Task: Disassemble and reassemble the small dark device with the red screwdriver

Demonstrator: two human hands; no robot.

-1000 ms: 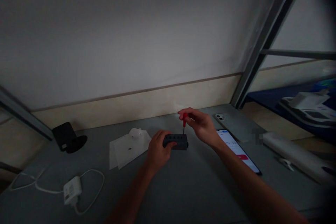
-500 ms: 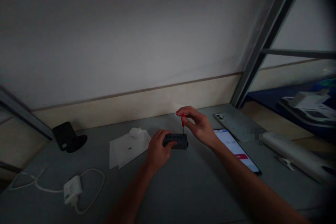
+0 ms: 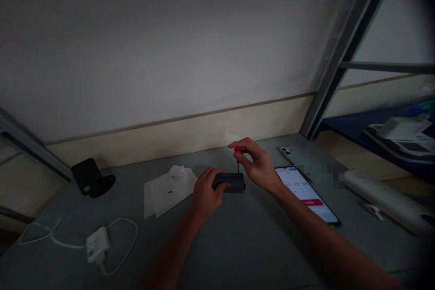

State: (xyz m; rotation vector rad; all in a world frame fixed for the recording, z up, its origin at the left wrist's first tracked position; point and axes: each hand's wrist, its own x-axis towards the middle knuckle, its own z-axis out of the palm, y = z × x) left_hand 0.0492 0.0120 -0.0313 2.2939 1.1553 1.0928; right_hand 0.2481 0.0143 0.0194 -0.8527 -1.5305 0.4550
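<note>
A small dark box with a row of vent slots (image 3: pixel 233 183) is gripped at its left end by my left hand (image 3: pixel 208 192), thumb in front and fingers over the top. Above the box's right part, my right hand (image 3: pixel 257 163) pinches the red handle of a screwdriver (image 3: pixel 238 151) between thumb and fingers. The screwdriver stands upright, its thin shaft reaching down to the top of the box. Whether its tip sits in a screw cannot be made out.
White paper sheets (image 3: pixel 176 194) lie left of the box. A lit phone (image 3: pixel 307 197) and a second phone (image 3: pixel 306 158) rest on the right, near a grey cylinder (image 3: pixel 384 199). A white adapter with cable (image 3: pixel 98 244) and a black stand (image 3: pixel 90 179) are on the left.
The whole view has shifted slightly, so things appear a little further right. Both hands keep their grip, and the red handle looks slightly turned in my right fingers.
</note>
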